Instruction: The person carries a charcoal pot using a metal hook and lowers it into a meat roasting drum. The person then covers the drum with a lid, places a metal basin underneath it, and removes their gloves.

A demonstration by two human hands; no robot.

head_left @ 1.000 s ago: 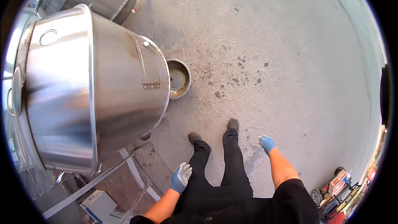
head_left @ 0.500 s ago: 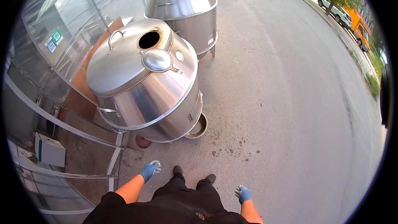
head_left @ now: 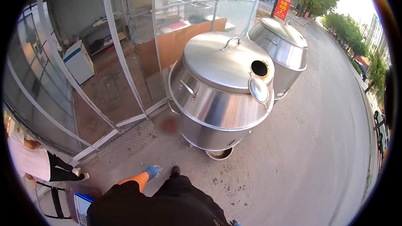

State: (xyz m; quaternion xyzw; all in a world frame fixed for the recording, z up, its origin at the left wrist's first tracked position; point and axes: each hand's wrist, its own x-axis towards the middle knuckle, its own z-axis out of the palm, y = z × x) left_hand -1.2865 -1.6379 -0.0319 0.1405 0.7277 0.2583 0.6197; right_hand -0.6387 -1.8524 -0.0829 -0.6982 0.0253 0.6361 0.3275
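Observation:
My left hand (head_left: 153, 171), in a blue glove with pale fingers, hangs in front of my body above the pavement. Its fingers are loosely bent and a little apart, with nothing visible in them. Only a sliver of my right hand (head_left: 235, 222) shows at the bottom edge, so its fingers are mostly hidden. Ahead stands a large stainless steel barrel oven (head_left: 217, 109), touched by neither hand. Its lid (head_left: 209, 60) is on, with a handle and a round dark hole (head_left: 259, 68); a small hinged cover (head_left: 258, 90) lies swung aside from the hole. Beneath the oven is a metal basin (head_left: 220, 154).
A second steel oven (head_left: 282, 44) stands behind the first. Glass panels and a doorway with a metal threshold plate (head_left: 127, 140) run along the left. A person in a white top (head_left: 31, 161) is at far left, near a black-framed chair (head_left: 56, 201). A road (head_left: 318, 142) stretches right.
My view has turned left, so the ovens sit further right and the person and doorway come into sight. My right hand has dropped almost out of view.

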